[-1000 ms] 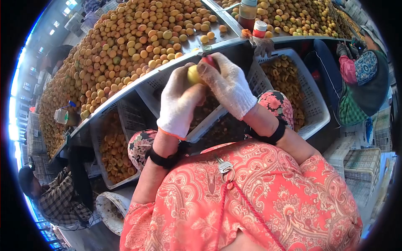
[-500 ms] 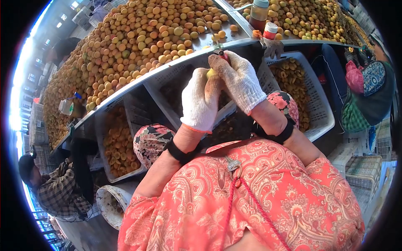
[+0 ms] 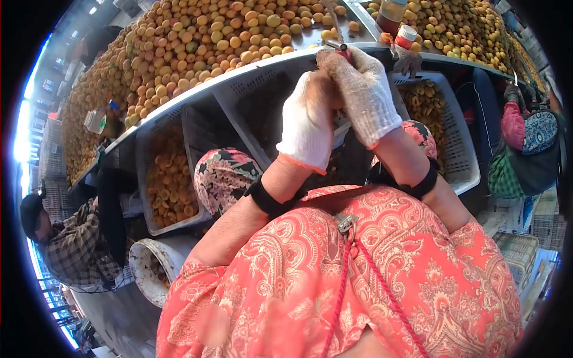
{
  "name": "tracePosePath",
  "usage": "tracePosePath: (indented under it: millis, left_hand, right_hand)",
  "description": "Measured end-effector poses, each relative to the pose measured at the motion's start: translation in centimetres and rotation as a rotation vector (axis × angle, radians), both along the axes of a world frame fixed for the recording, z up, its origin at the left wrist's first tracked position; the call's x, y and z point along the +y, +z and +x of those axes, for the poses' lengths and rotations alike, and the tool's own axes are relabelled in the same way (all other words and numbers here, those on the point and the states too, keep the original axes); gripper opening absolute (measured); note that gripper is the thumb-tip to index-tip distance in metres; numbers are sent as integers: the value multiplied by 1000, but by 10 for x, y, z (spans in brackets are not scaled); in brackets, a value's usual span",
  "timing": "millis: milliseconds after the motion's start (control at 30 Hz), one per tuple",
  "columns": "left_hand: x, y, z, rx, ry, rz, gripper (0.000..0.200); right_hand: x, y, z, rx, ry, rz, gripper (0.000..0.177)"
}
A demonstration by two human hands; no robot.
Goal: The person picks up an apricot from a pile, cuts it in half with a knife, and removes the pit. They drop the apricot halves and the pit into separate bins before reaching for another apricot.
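Note:
Both my hands wear white knit gloves with brown-stained fingers and meet in front of the metal table's rim [image 3: 239, 73]. My left hand [image 3: 308, 122] is closed, its fingers pressed against the right hand; whatever lies in them is hidden. My right hand [image 3: 365, 95] is wrapped round a small red-handled tool [image 3: 343, 50] with a metal end, held at the top of the fist. Beyond the rim, whole yellow-orange apricots [image 3: 233, 30] lie heaped on the table.
Below the rim stand crates: one of halved apricots [image 3: 170, 197] at left, another crate [image 3: 459, 137] at right. A white bucket [image 3: 146, 268] is at lower left. A red jar with white lid [image 3: 406, 37], a bottle [image 3: 391, 15] and a dark glove [image 3: 407, 61] sit at the rim. Co-workers sit on both sides.
Both hands have shifted right and slightly up in view. The yellow apricot that showed between them is now hidden. A knife-like blade now shows in the right-hand co-worker's hands.

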State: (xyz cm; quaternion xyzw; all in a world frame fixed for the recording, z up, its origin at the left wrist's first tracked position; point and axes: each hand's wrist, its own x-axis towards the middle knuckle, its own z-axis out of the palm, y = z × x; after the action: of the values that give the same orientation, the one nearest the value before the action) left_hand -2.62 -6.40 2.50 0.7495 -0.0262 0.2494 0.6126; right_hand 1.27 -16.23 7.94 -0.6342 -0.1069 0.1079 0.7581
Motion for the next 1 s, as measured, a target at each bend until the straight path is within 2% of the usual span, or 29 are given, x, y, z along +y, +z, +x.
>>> tracePosePath:
  millis: [67, 100, 167, 200, 300, 367, 433, 467, 500, 567, 633, 700, 733, 767, 833, 867, 900, 967, 1000]
  left_hand:
    - [-6, 1, 1, 274, -170, -1035, 36]
    - [-11, 16, -2, 295, -183, -1083, 38]
    - [-1, 4, 6, 344, -236, -1293, 38]
    - [-1, 5, 3, 458, -143, -1307, 39]
    - [-5, 22, -1, 716, -60, -1170, 41]
    - [-5, 16, -2, 741, -69, -1159, 40]
    - [-7, 12, 2, 802, -81, -1292, 45]
    - [-2, 3, 1, 809, -171, -1174, 50]
    - [-3, -4, 1, 815, -172, -1179, 50]
    - [-3, -3, -2, 970, -19, -1125, 53]
    - [5, -6, 0, 1029, 32, -1138, 52]
    - [15, -10, 1, 1001, -347, -1187, 51]
    - [12, -10, -2, 1040, -239, -1194, 51]
    - [13, -6, 2, 1043, -237, -1195, 51]
    - [20, -6, 9, 1085, -352, -1057, 49]
    - [32, -21, 13, 1002, -603, -1210, 47]
    - [34, -25, 14, 1007, -599, -1198, 47]
    - [37, -24, 20, 670, -530, -1236, 47]
    - [37, -20, 22, 665, -534, -1224, 47]
  right_hand:
    - [7, -16, 1, -260, -78, -71, 24]
    - [10, -21, 1, -379, -136, -194, 26]
    - [13, -29, 4, -510, -167, -308, 25]
    - [13, -28, 2, -510, -159, -322, 24]
    - [15, -38, 9, -598, -162, -383, 23]
    - [13, -41, 12, -629, -158, -449, 22]
    - [11, -50, 15, -737, -140, -412, 20]
    - [11, -54, 17, -746, -129, -435, 19]
    - [10, -57, 19, -740, -129, -441, 19]
    - [10, -59, 19, -769, -87, -404, 19]
    - [6, -62, 21, -786, -57, -453, 18]
    - [2, -67, 25, -885, -3, -403, 17]
    - [-1, -70, 28, -924, 31, -389, 15]
    - [-1, -74, 38, -920, 31, -389, 15]
    - [0, -86, 53, -664, 142, -17, 12]
    - [1, -80, 52, -369, 16, 10, 13]
    - [5, -81, 60, -23, -5, 324, 16]
    - [8, -75, 56, -104, -57, 361, 18]
    - [9, -71, 53, -176, -111, 385, 20]
